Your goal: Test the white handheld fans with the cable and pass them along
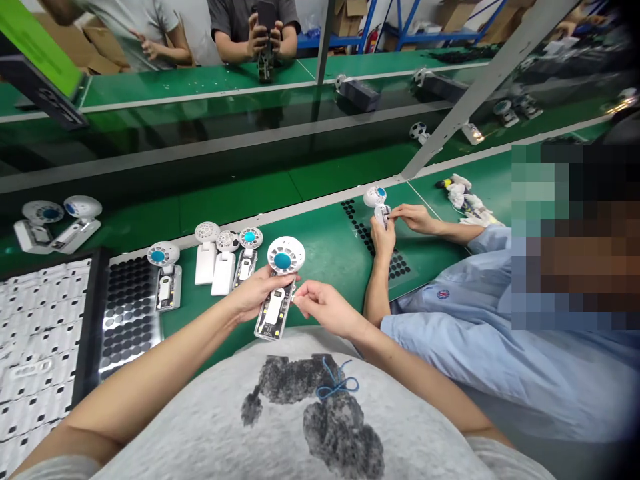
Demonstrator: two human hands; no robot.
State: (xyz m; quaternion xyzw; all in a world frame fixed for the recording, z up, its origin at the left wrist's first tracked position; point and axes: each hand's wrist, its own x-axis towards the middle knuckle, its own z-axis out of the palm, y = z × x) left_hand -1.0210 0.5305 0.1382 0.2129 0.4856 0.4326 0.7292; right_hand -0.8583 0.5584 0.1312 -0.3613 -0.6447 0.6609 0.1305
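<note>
My left hand (251, 295) is wrapped round the neck of a white handheld fan (273, 310). The fan's round head with a blue centre points up, and its open handle shows a dark circuit board with a white part on it. At the handle's right edge, the thumb and forefinger of my right hand (327, 308) are pinched together; what they hold, if anything, is too small to make out. Left of my hands lie more handheld fans: one with an open handle (169, 290), another open one (245, 267), and two with closed white backs (205, 263).
A black-framed tray (85, 320) of white parts stands at left, beside a sheet of black round stickers (127, 313). A co-worker in a blue shirt (440, 293) handles another fan (383, 215) at right. Beyond the metal rail (300, 208) runs a green conveyor belt (225, 193).
</note>
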